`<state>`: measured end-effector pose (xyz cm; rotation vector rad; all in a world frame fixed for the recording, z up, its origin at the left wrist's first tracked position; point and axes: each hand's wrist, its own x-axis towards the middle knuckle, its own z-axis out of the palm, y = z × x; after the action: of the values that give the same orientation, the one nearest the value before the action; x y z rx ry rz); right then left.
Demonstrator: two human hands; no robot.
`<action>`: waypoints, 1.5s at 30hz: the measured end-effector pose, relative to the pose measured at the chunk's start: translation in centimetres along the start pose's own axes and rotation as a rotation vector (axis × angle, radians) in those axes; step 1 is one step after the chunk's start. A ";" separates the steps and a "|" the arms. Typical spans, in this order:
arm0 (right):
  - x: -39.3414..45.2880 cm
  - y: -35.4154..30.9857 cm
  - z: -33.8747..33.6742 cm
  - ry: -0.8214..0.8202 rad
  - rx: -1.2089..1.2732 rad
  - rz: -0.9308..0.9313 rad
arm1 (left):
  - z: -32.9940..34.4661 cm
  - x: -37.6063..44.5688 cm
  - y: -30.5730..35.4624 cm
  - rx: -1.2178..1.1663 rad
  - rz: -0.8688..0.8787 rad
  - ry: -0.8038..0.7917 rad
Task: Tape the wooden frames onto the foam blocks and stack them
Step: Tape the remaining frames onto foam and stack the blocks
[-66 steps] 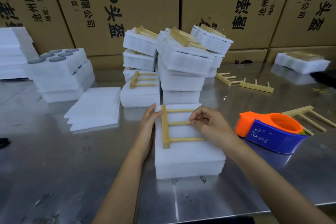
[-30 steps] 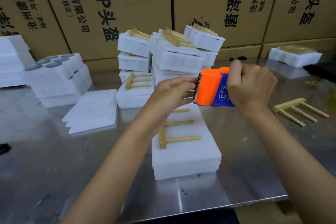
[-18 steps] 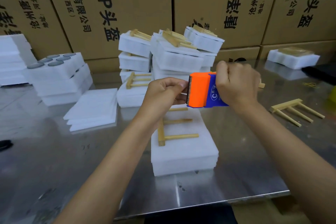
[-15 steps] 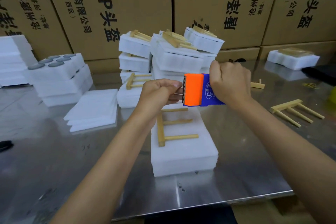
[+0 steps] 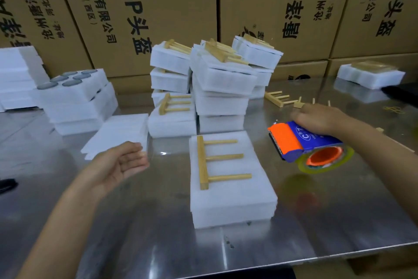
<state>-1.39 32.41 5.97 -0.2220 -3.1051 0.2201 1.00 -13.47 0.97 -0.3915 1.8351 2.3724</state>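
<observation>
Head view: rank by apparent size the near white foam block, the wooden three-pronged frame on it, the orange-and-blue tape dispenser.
1. Near white foam block, clearly largest.
2 and 3. Orange-and-blue tape dispenser and wooden three-pronged frame: similar overall span, so no firm order; the right hand covers part of the dispenser.

Foam block (image 5: 233, 188) at centre of steel worktop (image 5: 140, 229), wooden frame (image 5: 214, 161) flat on top, spine at 9 o'clock, 3 prongs twd 3. R hand (image 5: 316, 118) at 2 o'clock grips tape dispenser (image 5: 303, 145) above the worktop. L hand (image 5: 122, 163) at 9 o'clock, palm up, fingers loose, holding nothing. Finished stacks (image 5: 217, 84) at 12.
</observation>
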 end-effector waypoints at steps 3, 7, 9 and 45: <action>0.1 1.1 0.6 -0.025 0.001 0.036 | 0.2 -0.6 -1.1 0.063 -0.013 -0.062; 0.3 1.4 1.1 -0.041 -0.019 0.037 | 2.0 -0.8 -2.1 0.201 0.000 -0.034; 0.1 1.3 1.6 -0.032 -0.027 0.027 | 2.8 -0.8 -2.9 0.329 0.010 0.004; 1.6 2.7 2.3 -0.132 0.240 0.031 | 22.5 1.7 -7.0 1.646 0.565 -0.471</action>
<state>-2.62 35.00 3.36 -0.2594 -3.1648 0.6270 -1.81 9.88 -0.81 0.8202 2.8937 0.2816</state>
